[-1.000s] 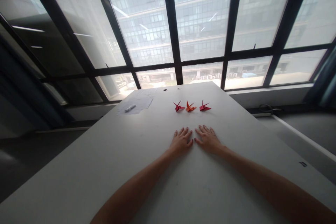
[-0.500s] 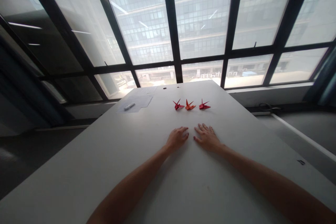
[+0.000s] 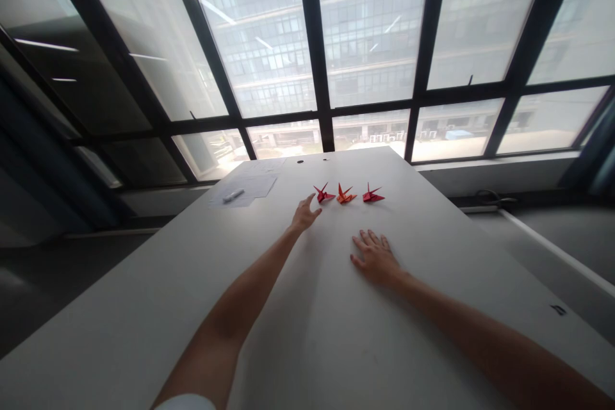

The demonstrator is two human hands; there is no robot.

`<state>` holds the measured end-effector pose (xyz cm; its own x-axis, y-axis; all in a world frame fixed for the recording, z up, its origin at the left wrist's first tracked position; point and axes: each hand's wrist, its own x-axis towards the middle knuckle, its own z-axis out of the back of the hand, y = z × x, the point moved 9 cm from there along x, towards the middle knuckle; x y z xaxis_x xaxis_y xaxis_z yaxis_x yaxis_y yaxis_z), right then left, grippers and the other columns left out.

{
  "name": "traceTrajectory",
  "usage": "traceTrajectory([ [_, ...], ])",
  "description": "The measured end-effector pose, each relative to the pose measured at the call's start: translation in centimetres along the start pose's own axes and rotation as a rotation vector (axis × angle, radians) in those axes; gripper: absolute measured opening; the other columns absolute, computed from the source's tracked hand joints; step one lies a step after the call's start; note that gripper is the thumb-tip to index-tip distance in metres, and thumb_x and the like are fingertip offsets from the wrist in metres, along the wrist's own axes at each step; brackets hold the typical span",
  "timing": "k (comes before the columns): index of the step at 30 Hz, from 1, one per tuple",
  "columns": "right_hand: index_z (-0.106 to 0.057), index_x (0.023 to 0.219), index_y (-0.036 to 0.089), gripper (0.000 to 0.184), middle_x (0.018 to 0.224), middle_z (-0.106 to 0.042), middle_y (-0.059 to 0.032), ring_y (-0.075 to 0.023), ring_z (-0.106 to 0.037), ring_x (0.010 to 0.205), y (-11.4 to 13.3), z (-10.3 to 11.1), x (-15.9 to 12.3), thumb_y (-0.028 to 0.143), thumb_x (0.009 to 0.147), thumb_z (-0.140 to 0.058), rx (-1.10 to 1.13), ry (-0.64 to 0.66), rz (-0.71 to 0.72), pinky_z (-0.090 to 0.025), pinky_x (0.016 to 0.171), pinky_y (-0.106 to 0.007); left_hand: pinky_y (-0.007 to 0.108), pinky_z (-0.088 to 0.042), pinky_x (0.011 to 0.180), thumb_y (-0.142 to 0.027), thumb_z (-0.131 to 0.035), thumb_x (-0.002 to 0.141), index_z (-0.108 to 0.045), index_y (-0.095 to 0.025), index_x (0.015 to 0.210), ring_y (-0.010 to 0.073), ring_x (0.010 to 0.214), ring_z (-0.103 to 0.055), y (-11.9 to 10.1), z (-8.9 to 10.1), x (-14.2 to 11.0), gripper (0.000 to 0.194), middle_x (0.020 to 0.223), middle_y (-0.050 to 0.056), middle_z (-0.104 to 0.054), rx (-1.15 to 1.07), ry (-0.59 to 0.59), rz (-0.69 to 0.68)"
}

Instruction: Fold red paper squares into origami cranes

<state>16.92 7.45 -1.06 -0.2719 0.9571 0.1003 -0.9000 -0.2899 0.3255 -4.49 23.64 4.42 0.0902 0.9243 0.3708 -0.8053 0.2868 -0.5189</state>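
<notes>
Three folded paper cranes stand in a row across the white table (image 3: pixel 269 250): a red crane (image 3: pixel 325 196) on the left, an orange crane (image 3: pixel 344 196) in the middle and another red crane (image 3: pixel 372 195) on the right. My left hand (image 3: pixel 305 213) is just left of and in front of the left red crane, thumb and fingers apart, holding nothing; whether a fingertip touches the crane I cannot tell. Flat on the tabletop, fingers spread, my right hand (image 3: pixel 376 257) rests in front of the right red crane, clear of it.
Printed paper sheets (image 3: pixel 262 186) lie at the table's far left, with a white marker-like object (image 3: pixel 233 196) on them. A small dark piece (image 3: pixel 558 310) sits near the right edge. Large windows (image 3: pixel 369 25) rise behind the table.
My left hand has moved forward and left, from the near table to beside the left red crane, its thumb and fingers parting. My right hand stays almost where it was.
</notes>
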Motion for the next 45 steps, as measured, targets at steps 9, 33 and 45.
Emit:
traceTrajectory([
  [9, -0.04, 0.149, 0.021, 0.062, 0.161, -0.026, -0.0138, -0.0322, -0.016, 0.149, 0.5, 0.5, -0.3, 0.049, 0.094, -0.043, 0.017, -0.027, 0.015, -0.005, 0.118, -0.054, 0.038, -0.043, 0.099, -0.026, -0.071, 0.081, -0.05, -0.023, 0.138, 0.0275, 0.114, -0.058, -0.3, -3.5, 4.5, 0.06, 0.127, 0.014, -0.058, 0.061, -0.087, -0.004],
  [33, -0.039, 0.147, 0.016, 0.067, 0.144, -0.05, -0.0157, -0.0269, -0.045, 0.133, -0.6, 3.6, -0.4, 0.041, 0.088, -0.057, 0.469, -0.363, 0.065, -0.033, 0.113, -0.046, 0.036, -0.055, 0.082, -0.044, -0.078, 0.075, -0.067, -0.013, 0.101, 0.0228, 0.091, -0.07, -8.0, -0.2, -13.2, 0.042, 0.098, 0.012, -0.072, -0.991, 0.274, 0.138],
  [45, -0.07, 0.083, 0.019, 0.016, 0.078, -0.071, -0.0044, -0.0189, -0.064, 0.07, -0.1, 4.3, -0.8, 0.034, 0.083, -0.064, 1.002, -0.445, 0.138, -0.051, 0.064, -0.03, 0.034, -0.055, 0.078, -0.049, -0.075, 0.078, -0.044, -0.022, 0.137, 0.0215, 0.096, -0.067, -9.5, -2.6, -16.5, 0.072, 0.117, 0.013, -0.065, -1.162, 0.298, 0.195],
])
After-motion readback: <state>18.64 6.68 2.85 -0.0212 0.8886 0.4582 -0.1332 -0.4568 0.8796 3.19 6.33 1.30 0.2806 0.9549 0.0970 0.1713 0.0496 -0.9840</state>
